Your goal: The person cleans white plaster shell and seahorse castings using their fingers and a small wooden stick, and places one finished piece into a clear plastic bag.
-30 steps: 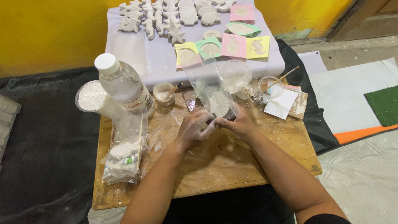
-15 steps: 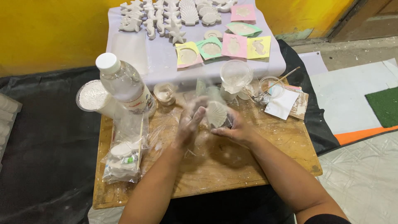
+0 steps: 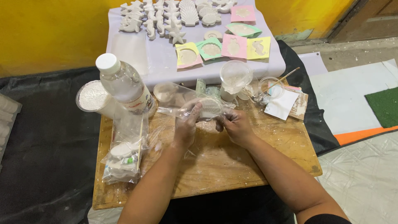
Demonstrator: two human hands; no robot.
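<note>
Holding a clear bag (image 3: 195,103) — seemingly lying crosswise — both hands (image 3: 186,126) grip.

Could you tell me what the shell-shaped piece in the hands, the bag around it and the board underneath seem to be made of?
The shell piece looks like matte white plaster: chalky, ribbed, no shine. The bag appears to be thin clear plastic film: see-through, wrinkled, glinting. The board looks like bare, unvarnished wood: visible grain, dusted with white powder. Both the left hand and right hand grip the bagged piece.

Packaging-wise: a clear plastic bag (image 3: 199,105) with a white shell cast sits mid-board, a filled clear packet (image 3: 122,159) lies at the left edge, and the water bottle (image 3: 124,85) has a white-red label (image 3: 139,99).
</note>
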